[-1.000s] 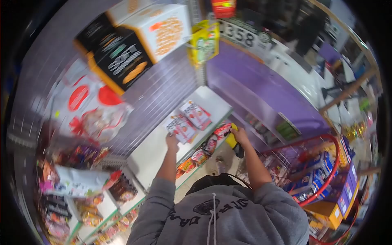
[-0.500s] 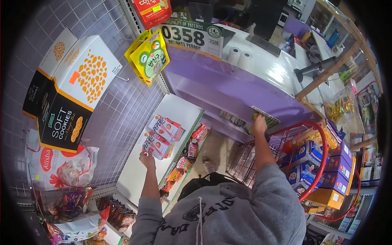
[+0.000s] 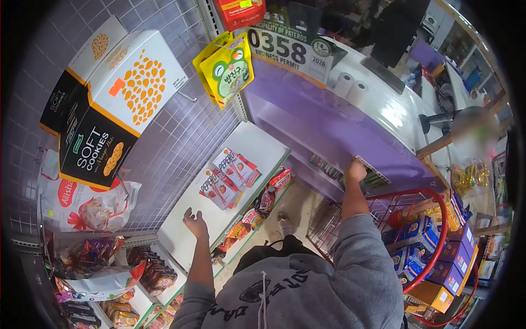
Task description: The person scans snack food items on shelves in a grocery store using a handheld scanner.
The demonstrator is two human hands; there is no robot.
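My left hand [image 3: 195, 223] hovers over the white shelf [image 3: 178, 241] with its fingers apart and nothing in them. Just beyond it, two small stacks of Pepero boxes lie on that shelf: a nearer stack [image 3: 222, 190] and a farther stack [image 3: 236, 167], white and pink with strawberry pictures. My right hand [image 3: 355, 172] reaches to a low shelf in the purple counter, beside a row of dark green packs [image 3: 375, 178] and a printed label strip [image 3: 372, 168]. Its fingertips are hidden, so whether it grips a pack does not show.
A red-rimmed wire basket [image 3: 442, 219] with blue packs and purple boxes stands at my right. Soft cookies boxes [image 3: 96, 140] and yellow frog-face pouches [image 3: 230, 71] hang on the left grid wall. Red snack packs [image 3: 255, 211] line a lower shelf.
My left hand has drawn back from the nearer Pepero stack and its fingers have spread. My right hand stays at the low counter shelf. The camera view has shifted slightly.
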